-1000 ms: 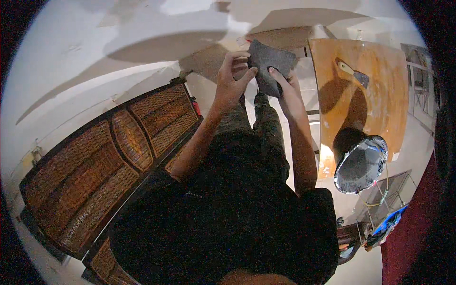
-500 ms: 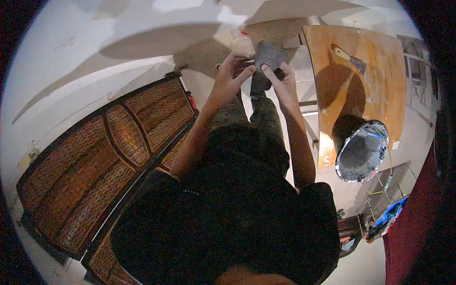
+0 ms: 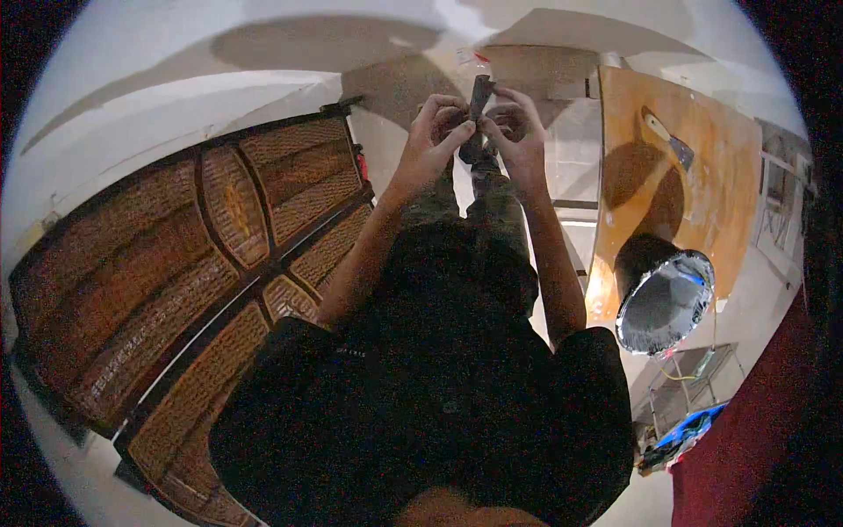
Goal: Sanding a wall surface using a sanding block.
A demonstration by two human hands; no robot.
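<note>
A dark grey sheet that looks like sandpaper [image 3: 480, 93] is between my hands, bent into a narrow fold and seen nearly edge-on. My left hand [image 3: 436, 132] pinches its near end between thumb and curled fingers. On the other side my right hand [image 3: 516, 133] grips it too, with the thumb at the fold and the fingers bent round behind. The thumbs almost meet at the sheet. Just beyond it is a clear plastic bottle [image 3: 475, 61] with some red on it.
To the right, a wooden board [image 3: 724, 167] carries a putty knife [image 3: 667, 139] and a dark bucket [image 3: 622, 321] with a white-smeared rim. Carved brown wooden panels [image 3: 132, 299] lean at the left. A rack with blue cloth [image 3: 689, 426] and a dark red curtain [image 3: 746, 422] stand at the lower right.
The sandpaper has turned from showing its broad face to a narrow folded edge. My right hand has shifted its hold on it. The view has swung slightly.
</note>
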